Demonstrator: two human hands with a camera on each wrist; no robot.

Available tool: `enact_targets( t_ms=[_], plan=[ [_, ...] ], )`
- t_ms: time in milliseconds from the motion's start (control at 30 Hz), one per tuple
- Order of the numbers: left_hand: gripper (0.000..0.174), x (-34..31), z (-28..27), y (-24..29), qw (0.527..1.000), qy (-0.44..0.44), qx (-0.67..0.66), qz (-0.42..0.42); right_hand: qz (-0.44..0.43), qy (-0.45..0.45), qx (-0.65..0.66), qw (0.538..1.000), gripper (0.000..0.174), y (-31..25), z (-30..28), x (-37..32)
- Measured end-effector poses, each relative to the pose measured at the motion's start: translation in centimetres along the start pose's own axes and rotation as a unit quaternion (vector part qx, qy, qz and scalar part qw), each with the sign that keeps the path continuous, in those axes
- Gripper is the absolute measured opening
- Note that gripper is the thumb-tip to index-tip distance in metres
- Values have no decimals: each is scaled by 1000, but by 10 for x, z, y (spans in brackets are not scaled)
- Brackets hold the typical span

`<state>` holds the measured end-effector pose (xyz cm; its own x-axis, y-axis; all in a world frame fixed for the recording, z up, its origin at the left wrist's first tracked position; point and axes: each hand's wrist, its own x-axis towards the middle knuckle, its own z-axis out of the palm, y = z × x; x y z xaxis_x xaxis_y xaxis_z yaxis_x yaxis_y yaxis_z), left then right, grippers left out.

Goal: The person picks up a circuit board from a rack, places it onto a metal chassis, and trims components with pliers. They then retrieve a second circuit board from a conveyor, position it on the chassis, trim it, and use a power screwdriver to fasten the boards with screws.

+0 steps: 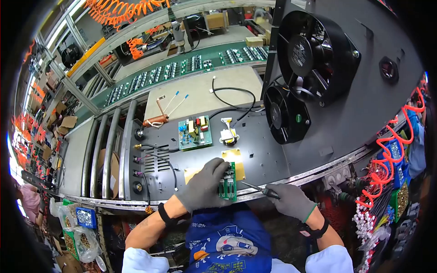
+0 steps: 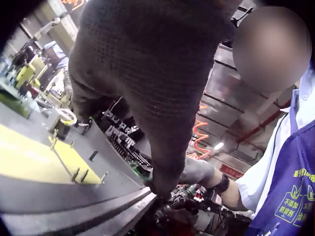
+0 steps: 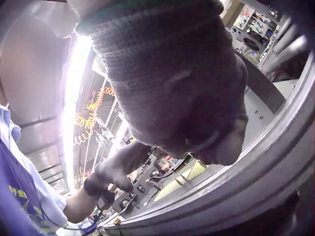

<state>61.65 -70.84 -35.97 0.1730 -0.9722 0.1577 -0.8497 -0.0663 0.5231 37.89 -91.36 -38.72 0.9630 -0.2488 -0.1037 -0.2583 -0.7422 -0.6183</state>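
Note:
In the head view a gloved left hand (image 1: 205, 184) grips a green circuit board (image 1: 232, 182) by its sides, at the front edge of a dark metal panel (image 1: 268, 159). The left wrist view shows the board (image 2: 118, 142) between thumb and fingers of the left hand (image 2: 147, 64). The gloved right hand (image 1: 290, 200) holds a screwdriver (image 1: 269, 193) by its dark handle, its shaft pointing left toward the board. Yellow sheets (image 1: 235, 159) lie on the panel, beneath and beside the board. In the right wrist view the right hand (image 3: 172, 83) hides most of the tool.
Behind stand a larger circuit board (image 1: 195, 133), a small transformer (image 1: 229, 135), a copper coil (image 1: 155, 120) and black cables (image 1: 241, 91). Two black fans (image 1: 309, 59) rise at the right on an upright panel. Metal rollers (image 1: 109, 154) lie left; an orange coiled hose (image 1: 387, 159) hangs right.

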Motion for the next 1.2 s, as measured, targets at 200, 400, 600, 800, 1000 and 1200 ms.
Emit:
enact_targets(
  t_ms=[200,400,600,800,1000,1200],
  plan=[
    [96,34,15,-14,993,75,92,7,46,99,127,986,26,11,13,-5],
    [98,55,21,-19,993,22,104,-57,74,125,184,972,28,7,24,0],
    [96,54,23,-24,994,22,83,-70,102,127,257,953,26,15,38,6],
    [91,51,27,-17,992,42,85,-84,124,150,433,880,30,-6,30,27],
    [89,45,31,-23,991,78,88,-63,85,224,349,906,29,-33,12,87],
    [96,35,41,-30,991,88,41,-90,-34,309,313,897,23,-44,2,149]
  ],
)
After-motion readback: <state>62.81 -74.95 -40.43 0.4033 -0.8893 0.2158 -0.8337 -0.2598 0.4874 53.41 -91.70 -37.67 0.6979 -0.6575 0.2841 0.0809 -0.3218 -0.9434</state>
